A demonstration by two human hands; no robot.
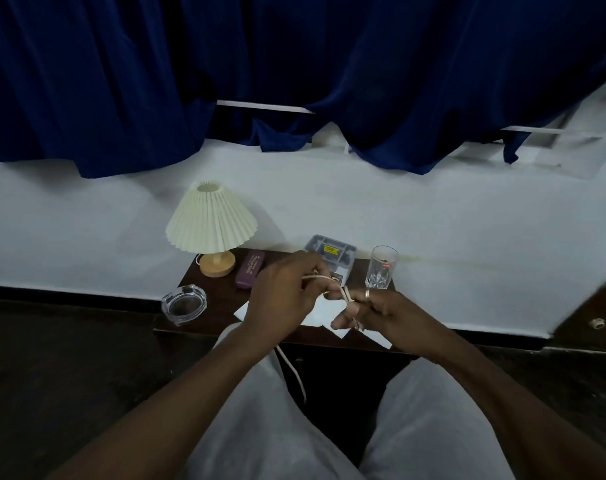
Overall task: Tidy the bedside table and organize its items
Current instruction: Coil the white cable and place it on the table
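Between the fingers [308, 265] of the left hand [281, 292] and the right hand [391, 315], a thin cream cord [297, 375], gripped by both and looped round the right ones, hanging down past the front edge of the dark wood surface [222, 296]. Under them, flat white paper [315, 311]. Left: round glass ashtray [184, 303] by the edge, purple case [251, 268], pleated lamp [210, 216]. Behind: grey box [331, 252] with little bins, yellow tag [332, 250] inside. Right: tall clear glass [381, 268].

This looks like a bedroom: a small dark wooden bedside table [222, 295] stands against a plain white wall [87, 220], with a pleated-shade lamp [210, 220], a drinking glass [381, 268] and a glass ashtray [184, 304] on it. Heavy dark blue curtains [294, 64] hang in folds above the wall
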